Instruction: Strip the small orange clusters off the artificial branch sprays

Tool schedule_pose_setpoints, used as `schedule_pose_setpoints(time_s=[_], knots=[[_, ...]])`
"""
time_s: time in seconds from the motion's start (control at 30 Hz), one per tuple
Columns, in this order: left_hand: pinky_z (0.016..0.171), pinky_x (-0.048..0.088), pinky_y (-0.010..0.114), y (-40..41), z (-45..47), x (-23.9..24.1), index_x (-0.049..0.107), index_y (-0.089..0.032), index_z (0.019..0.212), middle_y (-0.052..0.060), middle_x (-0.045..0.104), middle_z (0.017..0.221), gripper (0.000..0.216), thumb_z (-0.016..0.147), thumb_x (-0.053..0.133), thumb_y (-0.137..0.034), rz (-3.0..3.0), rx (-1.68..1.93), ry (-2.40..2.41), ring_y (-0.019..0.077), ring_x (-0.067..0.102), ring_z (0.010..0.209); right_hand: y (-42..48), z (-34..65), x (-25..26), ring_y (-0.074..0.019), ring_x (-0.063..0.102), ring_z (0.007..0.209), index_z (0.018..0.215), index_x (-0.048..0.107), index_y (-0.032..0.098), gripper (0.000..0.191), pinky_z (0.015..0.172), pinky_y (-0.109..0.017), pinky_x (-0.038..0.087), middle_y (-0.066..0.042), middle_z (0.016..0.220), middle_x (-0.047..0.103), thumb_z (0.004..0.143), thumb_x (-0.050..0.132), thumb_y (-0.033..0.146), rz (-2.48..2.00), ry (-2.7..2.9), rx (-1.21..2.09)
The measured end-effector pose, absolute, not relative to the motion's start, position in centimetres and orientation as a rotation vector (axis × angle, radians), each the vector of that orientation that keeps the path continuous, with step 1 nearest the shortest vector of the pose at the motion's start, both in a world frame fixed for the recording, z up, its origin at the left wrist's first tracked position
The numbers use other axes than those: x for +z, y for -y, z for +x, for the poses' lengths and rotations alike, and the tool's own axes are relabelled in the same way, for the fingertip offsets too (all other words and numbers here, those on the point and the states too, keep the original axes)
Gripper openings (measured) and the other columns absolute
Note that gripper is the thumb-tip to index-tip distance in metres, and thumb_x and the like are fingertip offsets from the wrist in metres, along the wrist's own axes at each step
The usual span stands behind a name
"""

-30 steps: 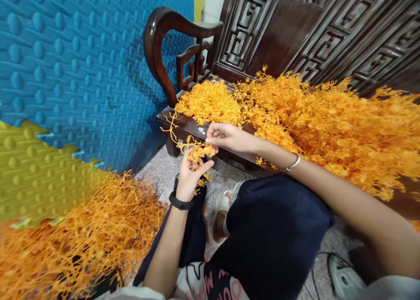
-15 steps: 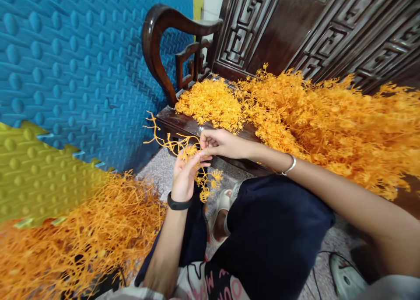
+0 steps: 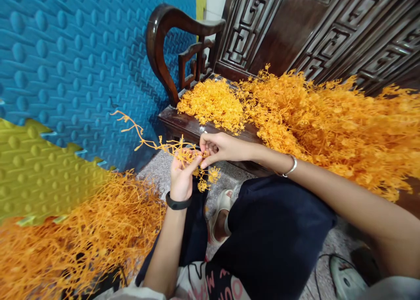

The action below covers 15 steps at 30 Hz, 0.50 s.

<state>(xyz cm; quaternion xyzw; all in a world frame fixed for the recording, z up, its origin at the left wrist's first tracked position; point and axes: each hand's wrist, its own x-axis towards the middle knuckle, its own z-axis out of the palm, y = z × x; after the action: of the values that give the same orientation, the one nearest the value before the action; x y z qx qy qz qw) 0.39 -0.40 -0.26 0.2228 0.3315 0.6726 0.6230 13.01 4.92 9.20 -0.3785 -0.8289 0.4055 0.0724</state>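
An orange plastic flower stem with thin bare branches reaches left from my left hand, which is closed around its middle. Small spidery flower heads dangle from it below the fingers. My right hand is beside the left one, thumb and forefinger pinched at a small orange flower head by the left thumb tip. Part of the stem is hidden by the fingers. Beyond the hands, a heap of loose orange flower heads lies on the dark wooden bench.
Flowered orange stems are piled along the bench to the right. Bare orange stems form a big heap at lower left. A curved armrest rises at the bench's end, beside blue foam matting and yellow foam matting.
The stem has shifted left through my left hand, its bare end reaching farther out. Fewer flower heads dangle below. My right thumb has come slightly away from the left fingers.
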Motion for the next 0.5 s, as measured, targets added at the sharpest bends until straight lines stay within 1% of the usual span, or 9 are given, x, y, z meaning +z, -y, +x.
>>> schedule_pose_setpoints(time_s=[0.07,0.13,0.2,0.3,0.4,0.5], knots=[[0.074,0.049,0.025,0.5,0.5,-0.3,0.054,-0.016,0.082,0.000,0.064,0.078,0.035,0.056,0.076,-0.015,0.521,1.548,-0.794,0.0128,0.063,0.077,-4.9,12.9,9.2,-0.0042,0.038,0.056,0.072,0.046,0.013,0.023,0.054,-0.019,0.030,0.005,0.061,0.046,0.068,0.068,0.021,-1.156,2.618,1.072],[0.071,0.049,0.025,0.5,0.7,-0.3,0.053,-0.015,0.081,0.000,0.063,0.076,0.035,0.056,0.077,-0.017,0.515,1.579,-0.815,0.0125,0.062,0.073,-4.9,12.8,9.1,-0.0036,0.035,0.054,0.066,0.047,0.012,0.020,0.054,-0.020,0.027,0.005,0.059,0.044,0.075,0.062,0.022,-1.137,2.743,0.946],[0.067,0.049,0.024,0.5,0.9,-0.5,0.052,-0.015,0.079,-0.001,0.061,0.073,0.035,0.055,0.078,-0.019,0.491,1.642,-0.843,0.0109,0.061,0.068,-4.8,12.7,9.0,-0.0032,0.033,0.052,0.062,0.047,0.012,0.024,0.053,-0.020,0.025,0.005,0.056,0.041,0.080,0.055,0.024,-1.083,2.835,0.907],[0.061,0.048,0.022,0.3,1.2,-1.1,0.049,-0.017,0.078,-0.003,0.059,0.070,0.038,0.054,0.078,-0.023,0.524,1.748,-0.929,0.0099,0.059,0.064,-4.4,12.4,9.0,-0.0029,0.031,0.049,0.059,0.050,0.011,0.025,0.052,-0.021,0.025,0.005,0.052,0.038,0.083,0.049,0.022,-1.027,2.927,0.860],[0.059,0.047,0.022,0.1,1.6,-2.0,0.047,-0.017,0.080,-0.003,0.059,0.070,0.038,0.057,0.077,-0.025,0.620,1.805,-1.037,0.0097,0.058,0.061,-3.8,11.7,9.1,-0.0038,0.030,0.048,0.065,0.058,0.011,0.022,0.052,-0.023,0.022,0.002,0.054,0.044,0.082,0.046,0.018,-1.079,3.059,0.591],[0.059,0.046,0.021,-0.1,2.3,-2.8,0.047,-0.017,0.081,-0.003,0.059,0.069,0.039,0.056,0.076,-0.022,0.607,1.823,-1.055,0.0090,0.057,0.060,-3.4,11.0,8.8,-0.0068,0.037,0.050,0.072,0.064,0.009,0.019,0.051,-0.025,0.019,-0.004,0.059,0.054,0.077,0.046,0.012,-1.111,3.198,0.210]])
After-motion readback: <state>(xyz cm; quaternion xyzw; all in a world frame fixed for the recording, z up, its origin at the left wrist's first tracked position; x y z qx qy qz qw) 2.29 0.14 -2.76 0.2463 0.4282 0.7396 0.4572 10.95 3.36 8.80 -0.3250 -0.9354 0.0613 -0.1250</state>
